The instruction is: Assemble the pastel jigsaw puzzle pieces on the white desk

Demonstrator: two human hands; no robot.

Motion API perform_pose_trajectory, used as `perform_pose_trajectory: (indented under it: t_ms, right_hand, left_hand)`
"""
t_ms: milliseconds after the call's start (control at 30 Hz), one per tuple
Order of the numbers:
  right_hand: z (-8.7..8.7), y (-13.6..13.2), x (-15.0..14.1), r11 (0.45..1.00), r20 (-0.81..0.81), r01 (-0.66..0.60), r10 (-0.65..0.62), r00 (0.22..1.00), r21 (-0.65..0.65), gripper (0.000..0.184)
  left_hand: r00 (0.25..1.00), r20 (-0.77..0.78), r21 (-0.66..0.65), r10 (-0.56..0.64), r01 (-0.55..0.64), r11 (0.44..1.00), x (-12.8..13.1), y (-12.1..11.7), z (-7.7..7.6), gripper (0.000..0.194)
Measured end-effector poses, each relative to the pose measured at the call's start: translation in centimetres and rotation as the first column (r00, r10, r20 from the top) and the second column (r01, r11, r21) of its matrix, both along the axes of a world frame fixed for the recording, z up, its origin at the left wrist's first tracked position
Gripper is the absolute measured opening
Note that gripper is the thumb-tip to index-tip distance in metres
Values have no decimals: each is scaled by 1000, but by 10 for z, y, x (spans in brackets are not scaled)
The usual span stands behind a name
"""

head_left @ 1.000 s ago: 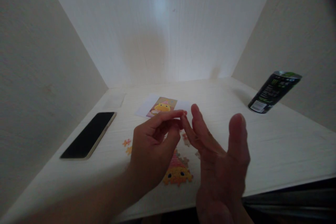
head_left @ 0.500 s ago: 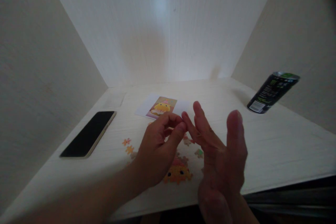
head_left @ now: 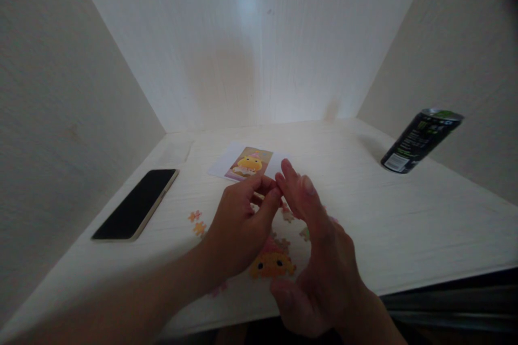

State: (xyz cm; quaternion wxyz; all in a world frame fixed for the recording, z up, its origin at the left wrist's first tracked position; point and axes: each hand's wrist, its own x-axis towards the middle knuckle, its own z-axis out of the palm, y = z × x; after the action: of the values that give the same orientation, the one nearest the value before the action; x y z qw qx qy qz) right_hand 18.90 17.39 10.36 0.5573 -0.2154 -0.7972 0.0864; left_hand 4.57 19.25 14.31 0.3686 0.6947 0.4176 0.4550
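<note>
My left hand (head_left: 245,229) hovers over the table with thumb and index finger pinched together. Their tips meet the fingertips of my right hand (head_left: 324,259), and whatever the pinch holds, if anything, is hidden. My right hand has its fingers stretched out and its thumb apart, low at the front. Below and between both hands lies a partly joined jigsaw puzzle (head_left: 272,265) showing a yellow face with dark eyes and a pink top. Loose puzzle pieces (head_left: 199,228) lie left of my left hand, and another piece with green (head_left: 305,234) shows beside my right hand.
Behind the hands, a printed reference picture (head_left: 250,163) of the yellow figure lies on white paper. A phone (head_left: 137,205) lies at the left, with a clear flat sheet or bag (head_left: 174,152) beyond it. A dark can (head_left: 421,140) stands at the right. Pale panels enclose the table (head_left: 424,226).
My right hand has turned, its thumb swinging down and left toward the puzzle. My left hand's index finger has curled into a pinch with the thumb, still meeting the right fingertips.
</note>
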Motion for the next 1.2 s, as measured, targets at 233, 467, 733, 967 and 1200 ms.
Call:
perform_pose_trajectory:
  t_ms: [233, 467, 733, 967, 1200]
  right_hand:
    - [-1, -5, -2, 997, 82, 71, -69, 994, -17, 108]
    - [-2, -2, 2, 995, -7, -10, 9, 1000, -96, 97]
    - [-3, -6, -1, 958, -200, -70, 13, 980, -279, 86]
    - [-4, -3, -8, 929, -417, -244, 112, 902, -279, 82]
    - [0, 7, -1, 896, -460, -319, 153, 875, -309, 82]
  left_hand:
    - [999, -27, -20, 42, -43, 999, 0, 1, 5, 17]
    - [998, -24, 2, 50, -50, 999, -1, 5, -1, 17]
    - [999, -34, -8, 42, -42, 999, -1, 6, -3, 17]
    - [999, -4, -4, 42, -42, 999, 0, 6, -3, 17]
    - [1000, 11, -1, 21, -21, 1000, -2, 5, -3, 18]
